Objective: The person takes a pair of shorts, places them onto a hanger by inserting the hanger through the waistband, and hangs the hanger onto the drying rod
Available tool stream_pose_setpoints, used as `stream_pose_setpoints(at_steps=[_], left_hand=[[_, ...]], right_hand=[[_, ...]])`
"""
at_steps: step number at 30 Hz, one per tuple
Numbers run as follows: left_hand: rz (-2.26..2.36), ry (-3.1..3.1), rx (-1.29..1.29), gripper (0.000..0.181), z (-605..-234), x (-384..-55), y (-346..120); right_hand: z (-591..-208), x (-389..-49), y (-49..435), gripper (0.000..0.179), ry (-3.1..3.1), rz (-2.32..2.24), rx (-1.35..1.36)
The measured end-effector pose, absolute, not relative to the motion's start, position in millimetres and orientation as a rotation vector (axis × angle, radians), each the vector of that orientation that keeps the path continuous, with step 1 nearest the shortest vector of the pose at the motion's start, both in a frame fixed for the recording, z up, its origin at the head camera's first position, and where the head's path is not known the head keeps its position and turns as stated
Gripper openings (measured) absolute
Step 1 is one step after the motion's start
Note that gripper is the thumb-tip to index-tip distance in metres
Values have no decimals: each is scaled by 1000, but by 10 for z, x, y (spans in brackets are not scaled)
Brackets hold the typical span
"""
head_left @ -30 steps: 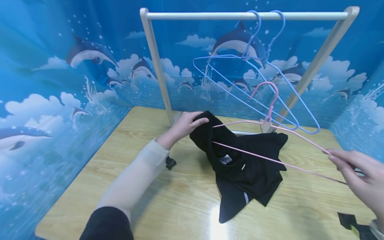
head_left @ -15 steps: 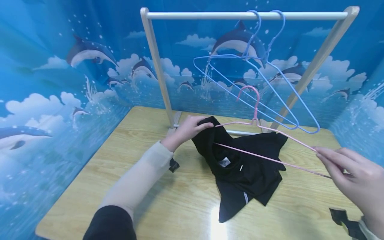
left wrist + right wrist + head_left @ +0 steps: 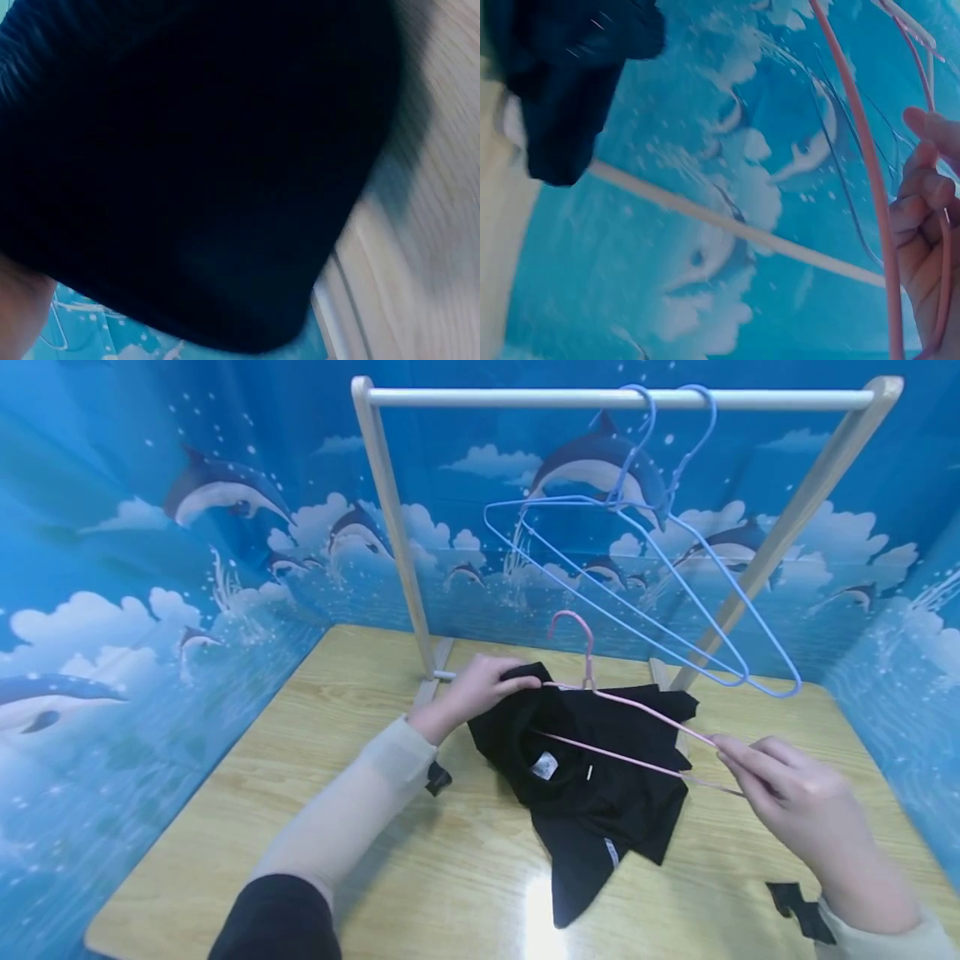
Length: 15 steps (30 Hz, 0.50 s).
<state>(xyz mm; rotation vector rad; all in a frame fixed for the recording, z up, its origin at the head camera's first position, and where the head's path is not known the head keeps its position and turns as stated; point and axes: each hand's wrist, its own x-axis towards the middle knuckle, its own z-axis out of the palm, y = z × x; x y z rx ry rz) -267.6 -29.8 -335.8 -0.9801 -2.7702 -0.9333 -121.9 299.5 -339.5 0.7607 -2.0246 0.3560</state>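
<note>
A black hooded garment (image 3: 630,810) lies bunched on the table, with a white label inside its neck opening. My left hand (image 3: 483,689) grips the hood's edge and lifts it at the far left; in the left wrist view the dark cloth (image 3: 202,165) fills most of the picture. A pink wire hanger (image 3: 645,706) has its left end inside the hood, hidden by the cloth, and its hook points up. My right hand (image 3: 787,785) pinches the hanger near its right end. The right wrist view shows curled fingers (image 3: 930,187) around the pink wire.
Behind the garment stands a rack with a white top rail (image 3: 487,398) and wooden legs. Two blue hangers (image 3: 697,539) hang from the rail, right of its middle. Underneath is a wood-grain table (image 3: 300,827). A dolphin-print backdrop (image 3: 247,552) encloses the back and sides.
My right hand has moved left with the pink hanger, whose left end goes further into the hood. My left hand has shifted slightly right and down, still gripping the cloth.
</note>
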Motion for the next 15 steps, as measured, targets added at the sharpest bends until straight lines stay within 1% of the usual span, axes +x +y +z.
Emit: stream_pose_setpoints(at_steps=[4,8,12,15], left_hand=[[-951,-2768,-983,32,-3306,-2638,-246],[-898,-2755,-1040,31,-3292,-2629,-203],[-852,-2769,-1101,34,-3324,-2640,-197],[-825,-2779,-1131,33,-3343,-2644,-208]], right_hand=[[-3565,-1305,2948,54,-2024,434,742],[-3716,-1382,2936,50,-2000,512,730],[-3816,-1426,2950,50,-1977,550,702],[-3856,-1445,2958,51,-1965,561,687]])
